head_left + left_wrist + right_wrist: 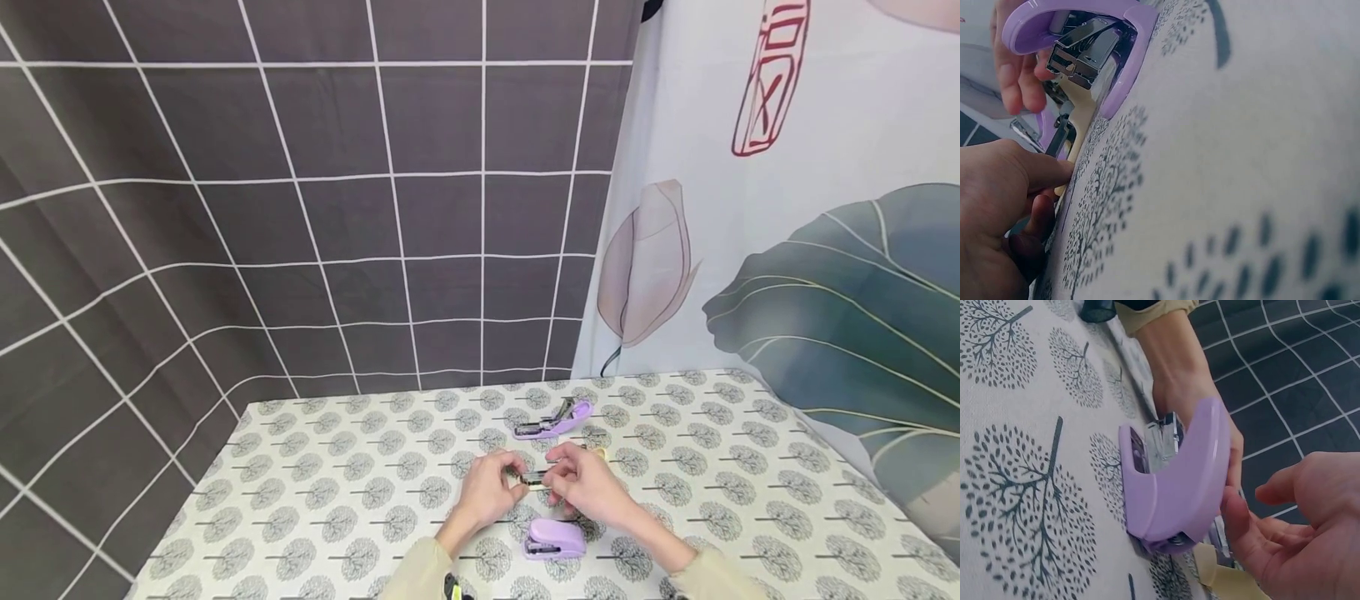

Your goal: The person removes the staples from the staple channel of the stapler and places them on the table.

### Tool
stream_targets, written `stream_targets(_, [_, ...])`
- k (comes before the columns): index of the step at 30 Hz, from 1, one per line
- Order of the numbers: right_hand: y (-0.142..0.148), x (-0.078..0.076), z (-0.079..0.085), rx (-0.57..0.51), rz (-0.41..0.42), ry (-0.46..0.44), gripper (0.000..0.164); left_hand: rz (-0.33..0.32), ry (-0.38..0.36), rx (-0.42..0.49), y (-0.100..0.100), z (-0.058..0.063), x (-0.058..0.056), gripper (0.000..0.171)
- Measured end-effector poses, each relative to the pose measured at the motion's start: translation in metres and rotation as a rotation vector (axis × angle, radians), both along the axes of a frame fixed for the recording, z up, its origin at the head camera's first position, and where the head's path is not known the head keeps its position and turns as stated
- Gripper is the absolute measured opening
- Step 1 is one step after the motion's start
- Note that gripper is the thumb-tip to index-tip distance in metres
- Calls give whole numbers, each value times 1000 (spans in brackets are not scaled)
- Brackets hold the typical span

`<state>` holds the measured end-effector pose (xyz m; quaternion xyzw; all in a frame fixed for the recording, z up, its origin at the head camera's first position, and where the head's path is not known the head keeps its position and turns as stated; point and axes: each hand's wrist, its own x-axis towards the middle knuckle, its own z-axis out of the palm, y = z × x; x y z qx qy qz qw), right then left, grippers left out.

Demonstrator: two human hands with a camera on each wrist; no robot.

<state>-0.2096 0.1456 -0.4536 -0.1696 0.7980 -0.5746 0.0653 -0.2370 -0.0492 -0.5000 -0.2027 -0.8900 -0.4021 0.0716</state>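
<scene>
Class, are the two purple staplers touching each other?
Apart: the head view shows tablecloth between the nearer purple stapler and the farther purple stapler.

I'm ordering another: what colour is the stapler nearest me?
Light purple; the stapler shows best in the right wrist view.

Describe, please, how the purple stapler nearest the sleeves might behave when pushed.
The near purple stapler likely feels stiff: its smooth shell looks like hard plastic. It seems unlikely to roll, standing on a flattish base on the tree-print cloth. Its top arm may give if pressed, as a gap shows below.
</scene>
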Motion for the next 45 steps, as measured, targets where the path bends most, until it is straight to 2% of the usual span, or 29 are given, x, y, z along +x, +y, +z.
stream_targets(9, [-8, -3, -7, 63, -52, -62, 28, -7, 0, 3, -1, 0, -1, 24])
stream_targets(14, [-10, -4, -11, 63, -43, -97, 26, -6, -14, 6, -1, 0, -1, 24])
stream_targets(21, [-12, -4, -9, 77, -38, -91, 26, -10, -3, 12, -1, 0, -1, 24])
stream_targets(30, [-17, -6, -13, 0, -54, -178, 21, -10, -16, 15, -1, -1, -2, 24])
stream_targets(45, [-21, -5, -19, -55, -102, -193, 17, -14, 0, 13, -1, -1, -1, 24])
